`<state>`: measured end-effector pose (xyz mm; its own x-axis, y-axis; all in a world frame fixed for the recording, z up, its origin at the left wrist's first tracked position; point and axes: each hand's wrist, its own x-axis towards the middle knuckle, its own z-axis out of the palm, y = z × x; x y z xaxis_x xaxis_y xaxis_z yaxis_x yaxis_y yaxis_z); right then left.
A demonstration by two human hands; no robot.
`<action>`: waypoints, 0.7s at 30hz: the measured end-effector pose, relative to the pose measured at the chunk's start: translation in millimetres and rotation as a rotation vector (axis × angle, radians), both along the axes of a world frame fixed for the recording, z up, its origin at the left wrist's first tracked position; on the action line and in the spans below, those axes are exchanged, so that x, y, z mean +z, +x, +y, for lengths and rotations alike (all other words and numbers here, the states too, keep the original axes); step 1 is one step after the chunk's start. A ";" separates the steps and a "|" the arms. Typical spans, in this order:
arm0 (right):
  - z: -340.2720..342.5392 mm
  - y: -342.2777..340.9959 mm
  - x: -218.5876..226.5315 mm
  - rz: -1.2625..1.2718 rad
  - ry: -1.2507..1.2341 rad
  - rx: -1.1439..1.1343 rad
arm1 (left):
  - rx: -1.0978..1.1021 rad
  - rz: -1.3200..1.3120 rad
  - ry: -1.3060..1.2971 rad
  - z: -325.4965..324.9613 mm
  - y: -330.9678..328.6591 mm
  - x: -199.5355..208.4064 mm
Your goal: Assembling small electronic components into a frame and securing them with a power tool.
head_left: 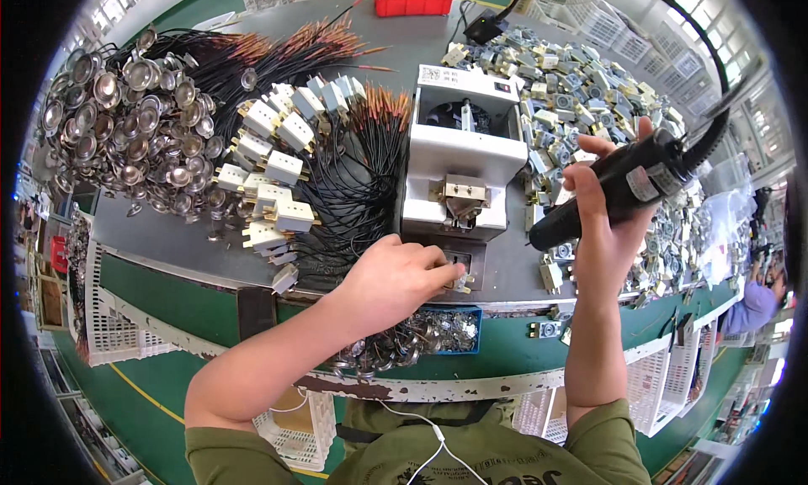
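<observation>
My right hand [608,207] is wrapped round a black electric screwdriver [610,190], raised over the right side of the bench and tilted, with its narrow end toward the lower left. My left hand [396,281] reaches to the bench just in front of a pale metal screw feeder [459,174]. Its fingers are pinched on a small component block [461,280], mostly hidden by the fingertips. Left of the feeder lies a bundle of black wires [353,190] with orange-brown ends. White and grey blocks [286,167] sit on the wires' left side.
A heap of round metal cups [135,123] covers the far left. Many loose grey and white blocks [589,90] spread across the right. A blue tray [477,332] of small metal parts stands by the front edge. Farther back is a red bin [412,5]. Someone's purple sleeve [747,311] shows at right.
</observation>
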<state>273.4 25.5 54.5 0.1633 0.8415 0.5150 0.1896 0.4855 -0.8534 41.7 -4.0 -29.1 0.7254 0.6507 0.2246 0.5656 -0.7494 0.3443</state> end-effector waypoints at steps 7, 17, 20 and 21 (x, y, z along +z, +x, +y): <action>-28.4 28.0 -34.6 -0.160 0.425 -0.158 | 0.332 -0.415 0.265 14.0 -45.8 81.7; -73.4 75.6 -98.2 -1.132 -0.315 -0.168 | 0.803 0.115 0.621 86.4 -126.6 71.5; -73.4 77.4 -98.1 -1.022 -0.342 -0.154 | 0.752 0.007 0.824 65.1 -93.2 84.4; -75.2 73.3 -92.3 -1.002 -0.358 -0.182 | 0.686 -0.020 0.848 52.3 -79.4 82.8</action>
<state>346.7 -49.7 -37.8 -0.0576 0.9755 0.2125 0.9248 0.1323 -0.3568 -37.7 48.3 53.7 0.2583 0.5434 0.7988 0.9539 -0.2740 -0.1221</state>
